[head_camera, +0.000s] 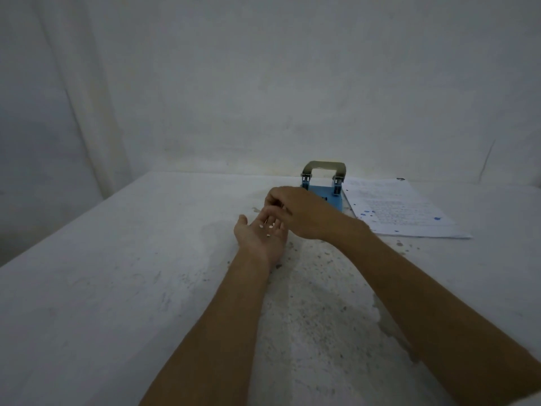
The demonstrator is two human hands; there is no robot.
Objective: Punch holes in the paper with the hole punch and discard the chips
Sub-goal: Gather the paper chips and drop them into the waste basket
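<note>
My left hand (pixel 259 234) lies palm up over the table, cupped, with a few small white paper chips (pixel 270 227) resting on the palm. My right hand (pixel 298 212) hovers just above the left fingers, fingertips pinched together; what they pinch is too small to tell. Behind the hands stands the blue hole punch (pixel 323 186) with its grey metal handle raised. To its right lies the written paper (pixel 395 209), a thin stack with blue ink spots and holes along its left edge.
The white table (pixel 117 288) is worn and speckled with dark marks near my forearms. Its left edge runs diagonally from the far wall to the lower left. A white wall rises close behind the punch.
</note>
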